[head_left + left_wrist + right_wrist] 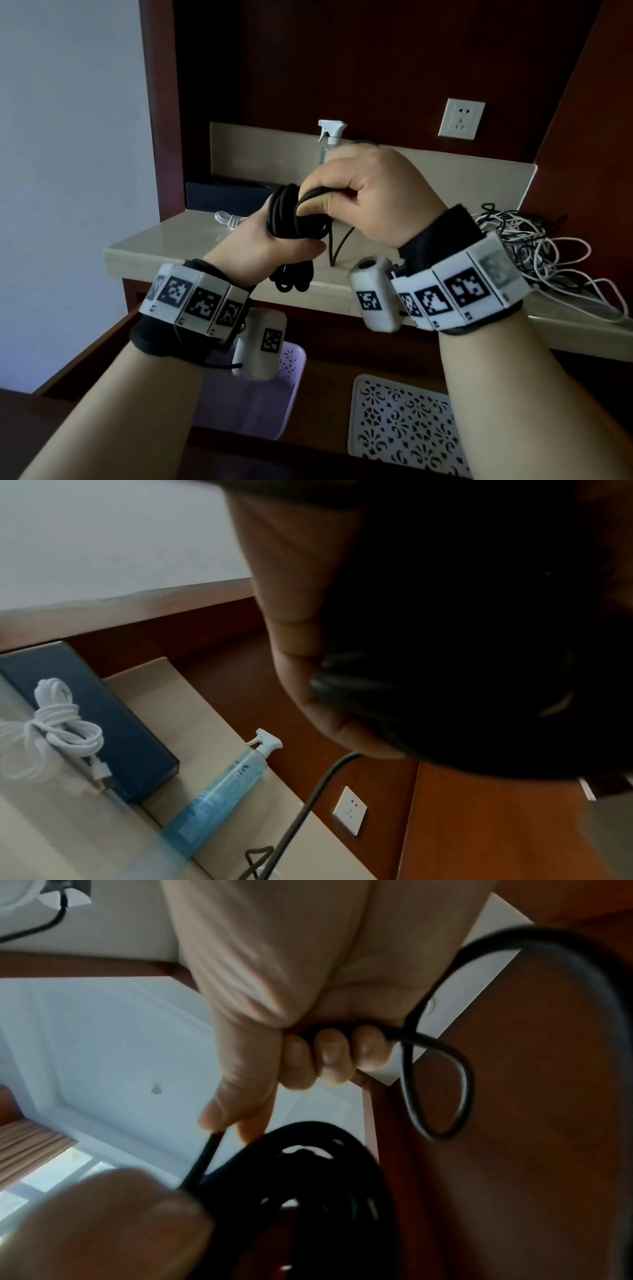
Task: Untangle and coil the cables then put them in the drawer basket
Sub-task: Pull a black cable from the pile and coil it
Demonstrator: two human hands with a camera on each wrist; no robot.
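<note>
Two hands are busy with one black cable (291, 214), held up above the counter (191, 236). My left hand (263, 246) has its fingers curled through the wound loops, thumb closed underneath. My right hand (370, 195) is fisted round the free strand, pinching it between thumb and forefinger right at the coil; the right wrist view shows three fingertips (334, 1053) folded over that strand, with a loose loop springing out beside them.

Below the coil the tail runs down to the counter, where more black cable (291, 277) lies bunched at the front edge. Far right on the counter sits the tangle of white and black cables (534, 246), not yet sorted. A coiled white cable (58, 723) rests at the counter's back left, against a dark blue box (113, 723). The lilac basket (291, 363) waits in the open drawer below the counter.

My worry is that springy loop: if it twists as I wrap it, I think the coil kinks or slides off my left fingers. A hard pull could also drag the bunch off the counter's edge
</note>
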